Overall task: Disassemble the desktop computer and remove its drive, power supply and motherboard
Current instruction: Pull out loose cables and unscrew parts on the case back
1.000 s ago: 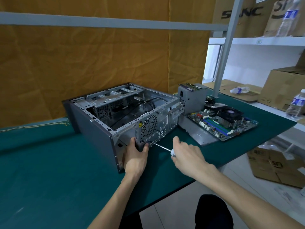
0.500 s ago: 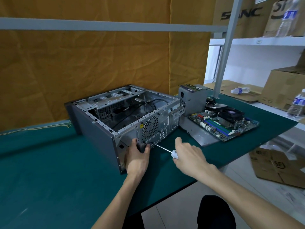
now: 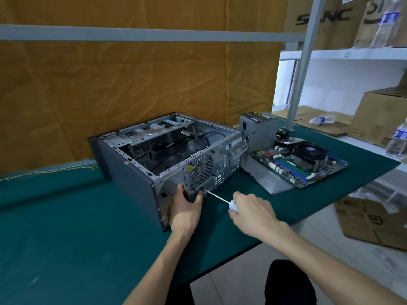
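Head cam looks down at a dark green mat [image 3: 66, 227] covering the table, kind of a matte rubbery surface. Sitting on it is the computer case [image 3: 167, 155], lying on its side with the side panel off, so you see right into the bare stamped sheet-metal insides: perforated drive cage, a few loose black cables, and the round punched fan grille [image 3: 201, 169] on the rear panel. The outer shell is smooth dark grey.

Left hand [image 3: 186, 211] is wrapped around the lower edge of the rear panel, thumb on the outside and fingers curled in through the opening, gripping it. Right hand [image 3: 253, 213] is closed around the white handle of a screwdriver [image 3: 217, 197]; its thin shiny steel shaft runs up-left, with the tip against the rear panel just below the grille, right next to the left thumb.

Just beside the case to the right stands the power supply [image 3: 257, 133], a plain grey metal box with a socket on its face. In front of that is the motherboard [image 3: 299, 164], green PCB with a black cooler fan and coloured slots, lying on a flat grey metal panel [image 3: 267, 178]. What looks like the drive [image 3: 289, 140], a shiny metal slab, sits behind the board, partly hidden.

Crinkly orange cloth [image 3: 132, 84] hangs behind, cardboard boxes [image 3: 381, 115] and plastic water bottles [image 3: 322, 119] on white shelves to the right.
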Demonstrator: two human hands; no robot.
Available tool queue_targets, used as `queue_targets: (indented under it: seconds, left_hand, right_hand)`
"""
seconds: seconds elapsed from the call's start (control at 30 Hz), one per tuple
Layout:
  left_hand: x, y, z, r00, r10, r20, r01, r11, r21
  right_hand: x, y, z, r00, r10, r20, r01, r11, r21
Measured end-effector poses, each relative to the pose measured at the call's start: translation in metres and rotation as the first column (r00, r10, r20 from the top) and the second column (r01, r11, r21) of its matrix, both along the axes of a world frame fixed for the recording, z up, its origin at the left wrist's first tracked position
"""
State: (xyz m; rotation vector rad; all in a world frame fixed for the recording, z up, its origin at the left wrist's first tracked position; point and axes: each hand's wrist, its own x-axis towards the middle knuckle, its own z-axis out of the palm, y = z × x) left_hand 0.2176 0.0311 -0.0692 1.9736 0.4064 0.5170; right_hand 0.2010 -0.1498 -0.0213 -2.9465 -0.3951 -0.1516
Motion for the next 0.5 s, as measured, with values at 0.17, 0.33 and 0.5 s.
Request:
queue_targets:
  seconds: [0.17,0.33,0.5]
  left_hand:
    - [0.001,0.000,0.001,0.999,-0.035,0.006,0.036,0.999,-0.040]
    - [0.002,0.004,0.001,0.999,-0.038,-0.006,0.038,0.998,-0.045]
    - [0.004,0.004,-0.002,0.999,-0.032,0.001,0.032,0.999,-0.035]
  right_hand:
    - [0.003,-0.002,-0.013,0.995,-0.022,-0.094,0.033,0.993,0.117]
    - [0.003,-0.007,-0.023,0.993,-0.050,-0.103,0.070,0.978,0.195]
    - [0.002,-0.008,-0.027,0.996,-0.046,-0.074,0.060,0.978,0.198]
